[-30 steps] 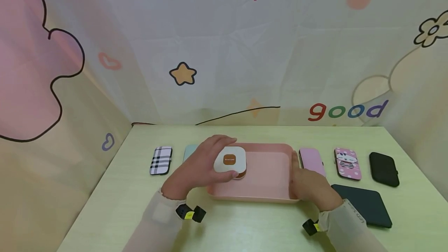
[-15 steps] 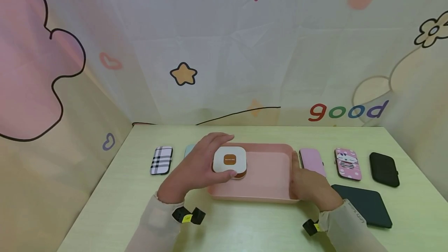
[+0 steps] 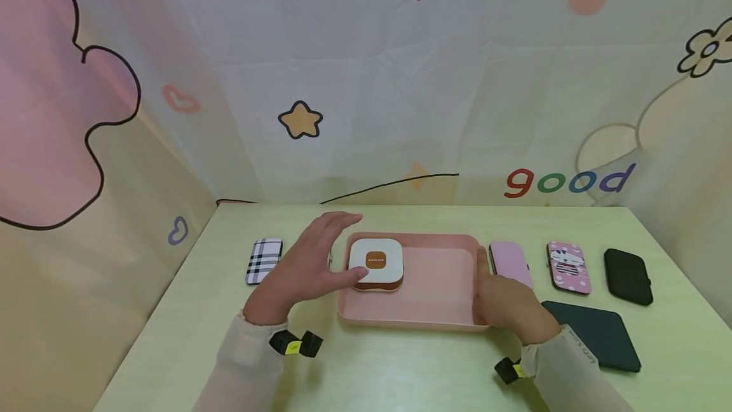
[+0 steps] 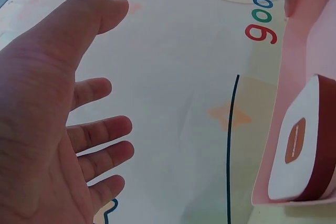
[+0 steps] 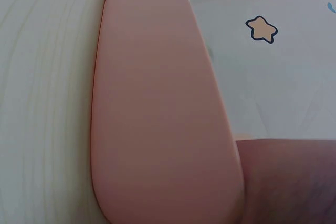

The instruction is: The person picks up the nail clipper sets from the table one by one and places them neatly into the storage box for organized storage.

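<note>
A white manicure case (image 3: pixel 377 272) with a brown base and a brown label lies in the left end of a shallow pink tray (image 3: pixel 429 323). My left hand (image 3: pixel 303 269) is just left of it, fingers spread and thumb apart. Its thumb overlaps the case in the head view, but the left wrist view shows the hand (image 4: pixel 58 124) away from the case (image 4: pixel 299 150). At the tray's right wall, my right hand (image 3: pixel 506 304) grips the rim, with fingers reaching over the edge. Part of that grip is hidden. The right wrist view is mostly filled by the tray's side (image 5: pixel 157 103).
A plaid case (image 3: pixel 265 260) lies left of the left hand. Right of the tray lie a plain pink case (image 3: pixel 511 262), a patterned pink case (image 3: pixel 567 267) and a black case (image 3: pixel 628 276). A dark flat rectangle (image 3: pixel 600 336) lies beside the right wrist. A printed cloth hangs behind.
My left hand has let go of the manicure case and moved left, its fingers opening wider. The case stays in the tray. My right hand keeps its place on the tray wall.
</note>
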The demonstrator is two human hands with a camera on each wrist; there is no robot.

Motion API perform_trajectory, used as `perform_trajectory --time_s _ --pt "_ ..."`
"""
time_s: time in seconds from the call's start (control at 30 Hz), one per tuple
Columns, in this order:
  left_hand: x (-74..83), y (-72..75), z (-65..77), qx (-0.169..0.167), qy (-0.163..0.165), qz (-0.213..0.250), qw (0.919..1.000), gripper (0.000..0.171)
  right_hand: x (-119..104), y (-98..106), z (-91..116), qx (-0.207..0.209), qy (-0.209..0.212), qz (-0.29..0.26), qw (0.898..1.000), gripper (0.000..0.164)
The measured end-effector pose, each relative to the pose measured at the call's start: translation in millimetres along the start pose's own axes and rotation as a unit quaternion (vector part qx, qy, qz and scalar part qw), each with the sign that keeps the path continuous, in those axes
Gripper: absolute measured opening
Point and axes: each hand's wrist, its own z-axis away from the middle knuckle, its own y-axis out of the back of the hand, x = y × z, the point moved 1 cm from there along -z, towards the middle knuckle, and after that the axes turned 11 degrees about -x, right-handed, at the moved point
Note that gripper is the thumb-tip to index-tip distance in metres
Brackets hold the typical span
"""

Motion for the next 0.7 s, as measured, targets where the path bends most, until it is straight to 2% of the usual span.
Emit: perform_trajectory --time_s 0.2,0.37,0.7 --pt "-14.7 -0.2 2.6 0.001 0.011 -0.009 0.9999 0.077 1.9 0.2 0.9 0.001 0.001 -0.004 1.000 0.101" --pt "-25.0 4.1 8.7 -0.005 0.035 -0.021 0.9992 0.076 0.9 0.4 -0.5 -0.002 -0.002 0.000 1.000 0.100" --pt "-53.5 3.8 14.2 -0.042 0.072 -0.025 0.9962 0.073 1.1 0.4 0.3 0.002 0.011 0.001 1.000 0.098"
